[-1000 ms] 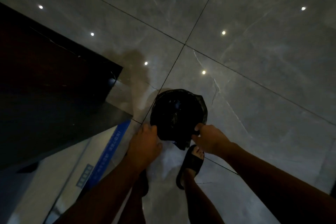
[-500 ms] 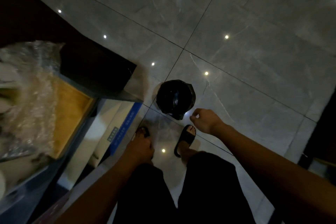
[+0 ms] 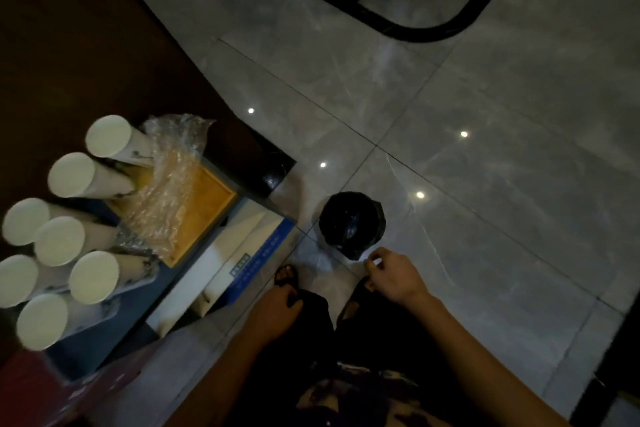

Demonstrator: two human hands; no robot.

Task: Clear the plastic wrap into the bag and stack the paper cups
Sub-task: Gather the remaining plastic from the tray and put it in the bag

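Observation:
A black bag sits open on the grey floor tiles in front of my feet. Several tall stacks of white paper cups stand at the left on a low table. Beside them crumpled clear plastic wrap lies over a yellow wooden tray. My left hand hangs loosely curled over my left knee, holding nothing. Just below the bag's rim, my right hand hovers with its fingers bent and apart, empty.
A white and blue box lies on the floor beneath the tray's edge. A dark cabinet fills the upper left. A dark rounded frame crosses the top of the floor. My sandalled foot is near the bag.
Both hands have let go of the bag and pulled back towards my body. My view has risen and swung left, bringing the cup stacks, the wrap and the tray into sight.

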